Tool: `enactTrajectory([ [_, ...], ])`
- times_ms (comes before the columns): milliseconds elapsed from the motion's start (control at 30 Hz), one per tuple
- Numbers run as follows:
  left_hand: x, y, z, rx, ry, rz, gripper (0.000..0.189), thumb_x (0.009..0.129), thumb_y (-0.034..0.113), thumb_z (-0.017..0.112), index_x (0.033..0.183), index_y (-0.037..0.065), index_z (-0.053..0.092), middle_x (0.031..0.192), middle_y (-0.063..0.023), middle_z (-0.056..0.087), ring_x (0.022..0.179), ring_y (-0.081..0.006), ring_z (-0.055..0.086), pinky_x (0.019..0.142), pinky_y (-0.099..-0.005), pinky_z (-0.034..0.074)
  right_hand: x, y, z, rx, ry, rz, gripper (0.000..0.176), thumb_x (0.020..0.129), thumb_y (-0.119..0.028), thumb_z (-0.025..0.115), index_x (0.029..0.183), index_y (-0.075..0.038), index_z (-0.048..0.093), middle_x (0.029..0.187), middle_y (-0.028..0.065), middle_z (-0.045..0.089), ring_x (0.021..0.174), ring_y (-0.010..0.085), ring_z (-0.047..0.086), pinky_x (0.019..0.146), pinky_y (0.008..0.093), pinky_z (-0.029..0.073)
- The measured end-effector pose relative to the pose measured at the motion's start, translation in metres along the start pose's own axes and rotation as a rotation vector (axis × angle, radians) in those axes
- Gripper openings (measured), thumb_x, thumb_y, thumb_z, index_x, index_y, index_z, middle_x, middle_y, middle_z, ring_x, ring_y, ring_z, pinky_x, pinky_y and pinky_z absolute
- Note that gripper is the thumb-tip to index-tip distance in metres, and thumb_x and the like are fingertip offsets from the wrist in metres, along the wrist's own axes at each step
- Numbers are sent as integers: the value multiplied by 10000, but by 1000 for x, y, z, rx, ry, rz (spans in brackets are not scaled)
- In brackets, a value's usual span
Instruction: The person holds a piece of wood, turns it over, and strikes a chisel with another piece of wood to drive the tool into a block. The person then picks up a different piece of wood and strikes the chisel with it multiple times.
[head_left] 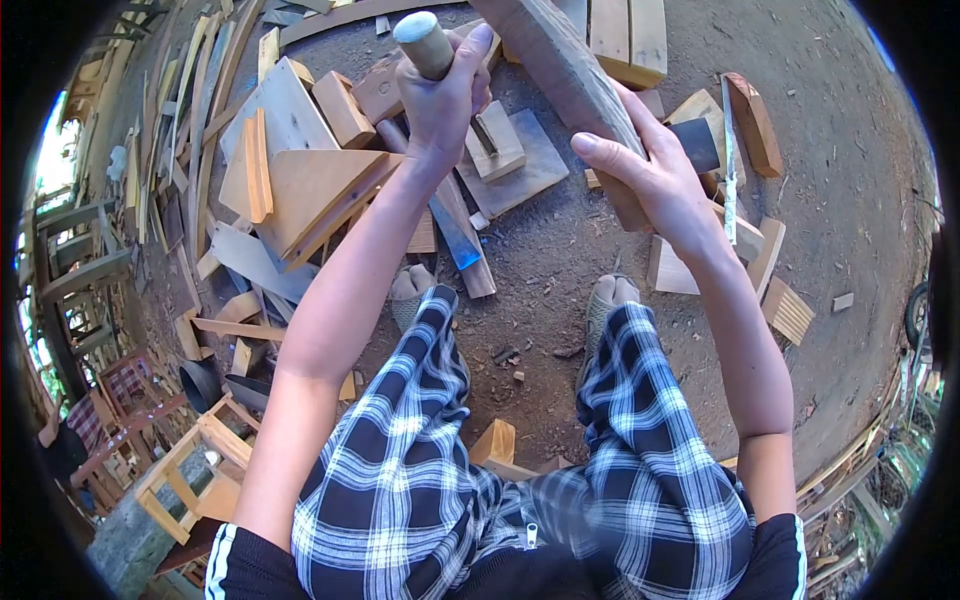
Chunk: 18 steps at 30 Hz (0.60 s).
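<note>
My left hand (447,105) is closed around the round wooden handle of a chisel (424,47), whose pale, blunt end sticks out above the fist. Below the fist, a narrow metal blade slants down to a small light wood block (502,157); whether it is in a slot or only touching is hard to tell. The block lies on a flat square board (540,165) on the ground. In my right hand (660,175) is a thick, rough-hewn wooden club (575,75), raised and slanting toward the upper left, its far end cut off by the frame.
Wooden blocks and boards (325,195) are heaped at the left, beside long strips (205,110). A long saw-like blade (729,160) and a reddish wood piece (755,125) are at the right. A small wooden frame (205,455) stands lower left. My feet rest on dirt ground.
</note>
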<state>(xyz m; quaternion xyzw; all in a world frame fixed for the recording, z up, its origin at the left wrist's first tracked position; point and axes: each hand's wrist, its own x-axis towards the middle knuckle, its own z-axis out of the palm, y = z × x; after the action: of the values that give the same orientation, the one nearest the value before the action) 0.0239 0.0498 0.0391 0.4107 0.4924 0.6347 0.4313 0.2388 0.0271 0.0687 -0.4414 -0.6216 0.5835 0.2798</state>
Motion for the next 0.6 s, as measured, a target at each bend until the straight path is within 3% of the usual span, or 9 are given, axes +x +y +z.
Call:
enactTrajectory([
  [233, -2, -4, 3, 20, -6, 32, 275, 943, 199, 677, 732, 126, 517, 552, 43, 451, 444, -39, 384, 432, -226, 338, 4, -3, -2, -29, 13, -38, 914, 831, -559, 686, 1497, -34, 344, 1351, 213, 514, 1261, 306, 513, 1047, 430, 425],
  [267, -3, -5, 2, -7, -28, 34, 268, 925, 198, 700, 727, 106, 545, 562, 34, 502, 460, -36, 447, 432, -209, 367, 6, -9, -4, -40, 16, -60, 914, 831, -562, 682, 1499, -39, 342, 1356, 212, 512, 1262, 305, 514, 1045, 429, 428],
  [300, -5, -7, 2, -34, -50, 36, 263, 907, 198, 723, 723, 87, 572, 573, 24, 552, 476, -33, 511, 433, -192, 396, 6, -20, -7, -39, 17, -61, 914, 831, -562, 682, 1499, -39, 342, 1356, 212, 512, 1262, 305, 514, 1045, 429, 428],
  [400, -11, -14, 7, 36, -57, 72, 277, 897, 179, 722, 689, 89, 563, 580, 30, 559, 495, -28, 520, 452, -189, 406, 2, -81, -17, -25, -20, -83, 901, 826, -539, 699, 1499, -53, 348, 1390, 221, 491, 1282, 278, 503, 1065, 391, 411],
  [433, -13, -13, 8, 61, -50, 65, 273, 886, 164, 721, 674, 80, 570, 586, 32, 567, 513, -29, 531, 476, -200, 425, -4, -109, -13, 33, 57, -71, 867, 841, -424, 668, 1518, -38, 287, 1190, 220, 573, 1045, 231, 600, 860, 341, 492],
  [500, -16, -11, 11, 117, -47, 120, 268, 886, 159, 720, 679, 76, 573, 586, 36, 566, 516, -29, 529, 484, -206, 429, -6, -131, -16, 94, 136, -62, 845, 856, -309, 638, 1537, -23, 226, 990, 220, 655, 808, 185, 698, 655, 291, 574],
  [600, -16, -8, 13, 189, -55, 281, 222, 879, 152, 724, 715, 56, 609, 613, 30, 603, 552, -39, 563, 533, -219, 465, -4, -131, -22, -390, -168, -395, 883, 846, -354, 669, 1538, -34, 225, 1028, 248, 655, 838, 218, 706, 693, 308, 586],
])
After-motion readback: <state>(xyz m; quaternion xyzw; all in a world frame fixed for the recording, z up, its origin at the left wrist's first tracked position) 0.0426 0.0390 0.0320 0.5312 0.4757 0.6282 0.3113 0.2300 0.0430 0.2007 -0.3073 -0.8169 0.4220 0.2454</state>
